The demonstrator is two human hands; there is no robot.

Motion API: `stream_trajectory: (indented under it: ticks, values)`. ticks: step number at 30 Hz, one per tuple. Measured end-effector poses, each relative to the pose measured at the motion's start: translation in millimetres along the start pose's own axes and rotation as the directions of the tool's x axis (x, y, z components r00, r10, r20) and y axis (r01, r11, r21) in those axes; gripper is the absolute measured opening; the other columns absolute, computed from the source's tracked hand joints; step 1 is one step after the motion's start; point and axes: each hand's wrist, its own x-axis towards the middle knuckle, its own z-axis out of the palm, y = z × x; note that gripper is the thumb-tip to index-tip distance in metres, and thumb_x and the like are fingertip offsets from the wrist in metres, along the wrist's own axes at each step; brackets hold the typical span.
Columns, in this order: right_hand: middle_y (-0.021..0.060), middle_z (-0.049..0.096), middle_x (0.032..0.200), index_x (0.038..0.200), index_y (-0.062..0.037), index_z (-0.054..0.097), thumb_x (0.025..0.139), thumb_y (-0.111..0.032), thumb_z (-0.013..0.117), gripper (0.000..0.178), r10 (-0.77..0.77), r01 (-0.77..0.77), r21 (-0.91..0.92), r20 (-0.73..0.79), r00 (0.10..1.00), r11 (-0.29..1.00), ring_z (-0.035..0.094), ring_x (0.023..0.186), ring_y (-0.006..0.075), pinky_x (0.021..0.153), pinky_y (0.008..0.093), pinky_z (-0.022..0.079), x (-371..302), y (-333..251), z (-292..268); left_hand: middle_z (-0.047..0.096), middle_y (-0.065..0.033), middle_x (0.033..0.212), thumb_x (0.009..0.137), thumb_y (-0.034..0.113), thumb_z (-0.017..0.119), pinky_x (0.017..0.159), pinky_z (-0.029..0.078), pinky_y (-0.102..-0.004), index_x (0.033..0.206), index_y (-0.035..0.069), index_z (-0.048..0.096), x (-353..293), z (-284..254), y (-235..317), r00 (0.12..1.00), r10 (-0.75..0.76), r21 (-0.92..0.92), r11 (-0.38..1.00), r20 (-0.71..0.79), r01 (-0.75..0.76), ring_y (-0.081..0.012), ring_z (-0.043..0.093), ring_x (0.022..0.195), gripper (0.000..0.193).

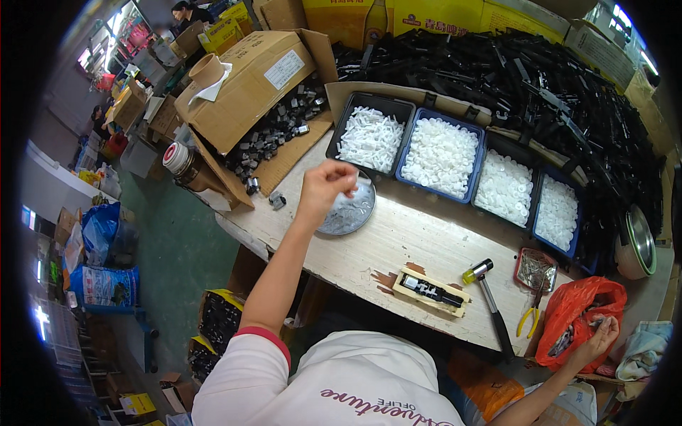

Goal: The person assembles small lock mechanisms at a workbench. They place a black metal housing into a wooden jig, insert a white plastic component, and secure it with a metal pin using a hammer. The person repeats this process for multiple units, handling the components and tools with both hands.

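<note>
My left hand (327,190) is raised over a round metal dish (348,216) of small clear pieces. Its fingertips are pinched, and what they hold is too small to make out. At the far right, my right hand (599,342) reaches into an open red plastic bag (568,305) with small metal parts inside. Those fingers are bent together, partly lost against the bag. Between the hands, a cream block-shaped holder (430,292) cradles a black part with a silvery end. Beside it lies a mallet (490,302) with a yellow-and-black head and a black grip.
Four trays hold small white pieces, the nearest to my left hand being a black tray (373,135). Behind them rises a heap of black parts (526,85). A cardboard box (249,92) spills metal pieces at left. Yellow-handled pliers (529,319) lie by a red tray (536,270) of pins.
</note>
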Motion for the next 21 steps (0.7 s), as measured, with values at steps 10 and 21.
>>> stream_trajectory:
  ticks: [10,21]
  values:
    - [0.002,0.048,0.082,0.11,-0.005,0.045,0.094,-0.018,0.044,0.021,0.022,0.005,-0.099,0.276,0.961,0.995,0.044,0.068,0.0087,0.059,0.0199,0.038,-42,-41,80,0.057,-0.011,0.074,0.067,-0.004,0.057,0.059,0.046,-0.0348,0.069,0.001,0.058,-4,25,-46,0.807,0.559,0.769,0.427,0.19,-0.477,-0.0276,0.056,0.07,0.005]
    - [0.0036,0.055,0.086,0.102,0.0024,0.056,0.087,-0.008,0.053,0.018,0.047,0.062,-0.184,0.538,0.842,0.981,0.05,0.076,0.0103,0.07,0.022,0.042,-70,-48,105,0.055,-0.0016,0.069,0.074,-0.002,0.06,0.053,0.046,-0.0233,0.085,-0.001,0.063,-19,13,-15,0.993,0.004,0.24,0.971,-0.116,0.024,-0.0117,0.056,0.064,0.012]
